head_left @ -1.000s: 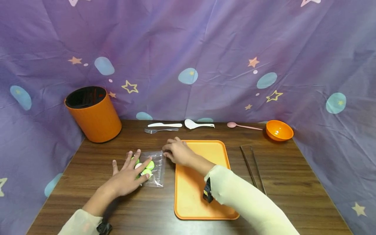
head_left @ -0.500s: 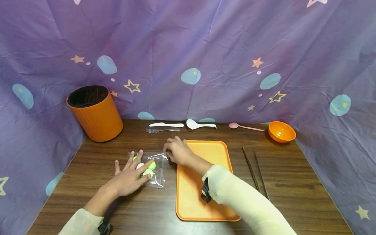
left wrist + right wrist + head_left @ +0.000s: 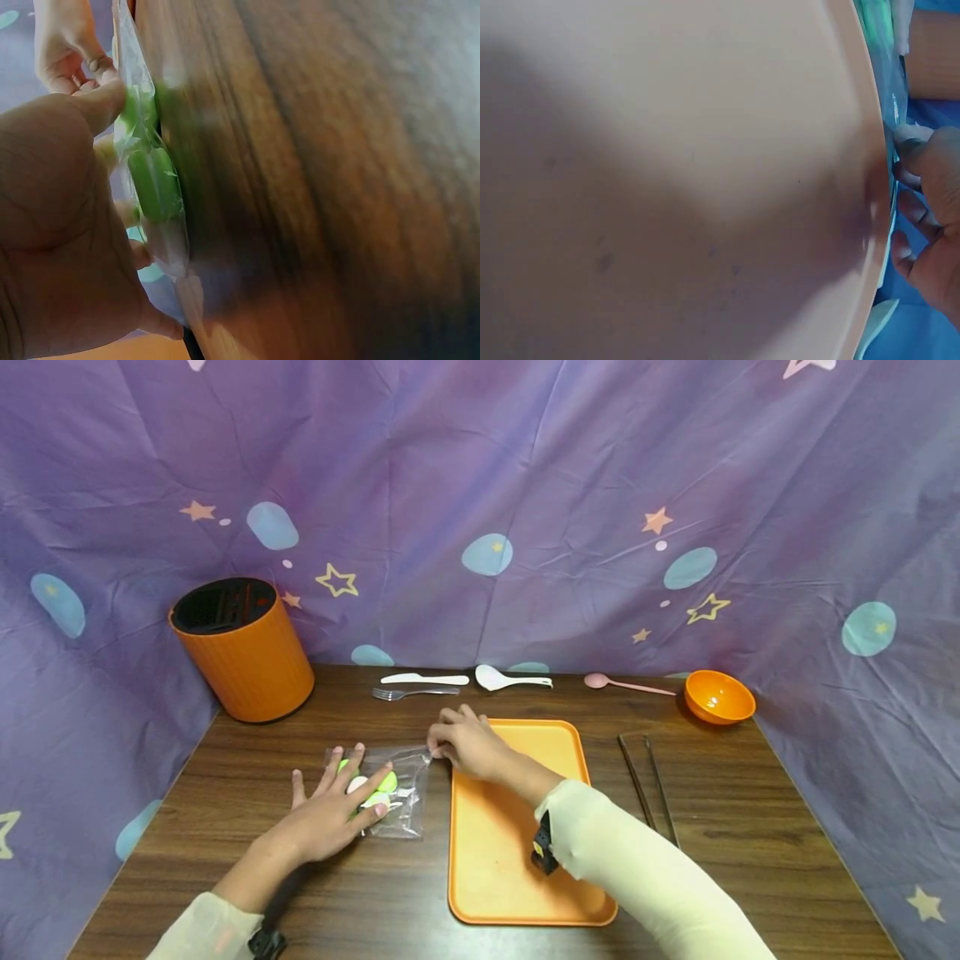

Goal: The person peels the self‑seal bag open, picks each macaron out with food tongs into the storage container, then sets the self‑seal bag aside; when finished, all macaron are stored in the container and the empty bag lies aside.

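Note:
A clear plastic bag (image 3: 410, 793) lies left of the orange tray (image 3: 487, 893). Inside it are several round, flat pieces, bright green (image 3: 387, 782) and white (image 3: 357, 784). My left hand (image 3: 318, 827) rests on the bag with fingers spread, partly covering the pieces. In the left wrist view, the green pieces (image 3: 156, 184) show as thick discs under the plastic. My right hand (image 3: 474, 750) pinches the bag's far right corner between thumb and fingertips, its wrist over the tray. The right wrist view shows these curled fingers (image 3: 911, 214) beyond the tray rim.
Metal tongs (image 3: 651, 785) lie right of the tray. Along the back are a white knife (image 3: 425, 679), a clear fork (image 3: 416, 692), a white soup spoon (image 3: 491, 677), a pink spoon (image 3: 630, 683) and an orange bowl (image 3: 719, 697). An orange cylindrical holder (image 3: 251, 660) stands back left.
My right hand has shifted slightly right, drawing the bag's corner with it into a taut point. The left hand stays spread on the bag.

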Demonstrator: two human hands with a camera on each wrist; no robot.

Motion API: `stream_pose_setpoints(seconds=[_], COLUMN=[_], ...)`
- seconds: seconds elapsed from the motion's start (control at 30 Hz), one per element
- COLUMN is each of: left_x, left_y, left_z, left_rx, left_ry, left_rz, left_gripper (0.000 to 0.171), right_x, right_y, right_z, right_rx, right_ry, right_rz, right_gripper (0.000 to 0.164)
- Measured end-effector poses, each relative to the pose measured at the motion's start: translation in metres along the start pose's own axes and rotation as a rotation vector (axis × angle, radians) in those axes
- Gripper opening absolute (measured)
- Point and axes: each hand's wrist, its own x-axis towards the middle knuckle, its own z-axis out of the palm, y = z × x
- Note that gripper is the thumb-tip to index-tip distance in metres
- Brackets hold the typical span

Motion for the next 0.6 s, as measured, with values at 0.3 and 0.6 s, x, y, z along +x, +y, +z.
stream_pose_setpoints(seconds=[0.3, 0.6], left_x=[0.0, 0.0], left_y=[0.003, 0.003], left_z=[-0.003, -0.003], left_rx=[0.01, 0.004], left_ry=[-0.013, -0.019], left_rz=[-0.007, -0.013], left_gripper=[0.066, 0.067], right_x=[0.003, 0.001], right_y=[-0.01, -0.011], right_z=[-0.002, -0.001], right_rx=[0.012, -0.01], right_ry=[-0.07, -0.08], right_rz=[-0.043, -0.039], right_gripper=[0.017, 0.004])
